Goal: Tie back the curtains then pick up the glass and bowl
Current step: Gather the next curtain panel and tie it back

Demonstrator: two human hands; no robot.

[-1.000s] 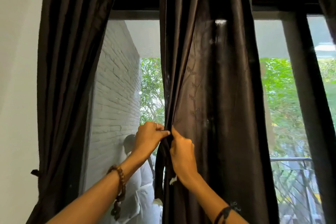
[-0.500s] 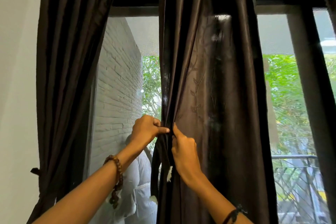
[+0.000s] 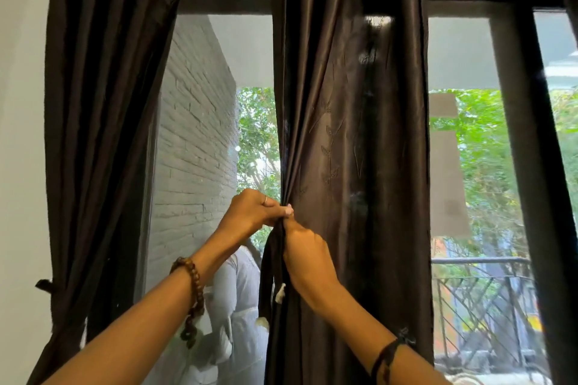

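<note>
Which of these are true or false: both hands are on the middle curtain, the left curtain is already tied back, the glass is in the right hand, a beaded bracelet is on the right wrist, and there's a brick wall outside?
1. Both hands are on the middle curtain. True: the left hand and right hand grip its left edge.
2. The left curtain is already tied back. True: a tie gathers it near the wall.
3. The glass is in the right hand. False: that hand grips curtain fabric; no glass is in view.
4. A beaded bracelet is on the right wrist. False: it is on the left wrist; the right wears a dark cord band.
5. A brick wall shows outside. True.
</note>
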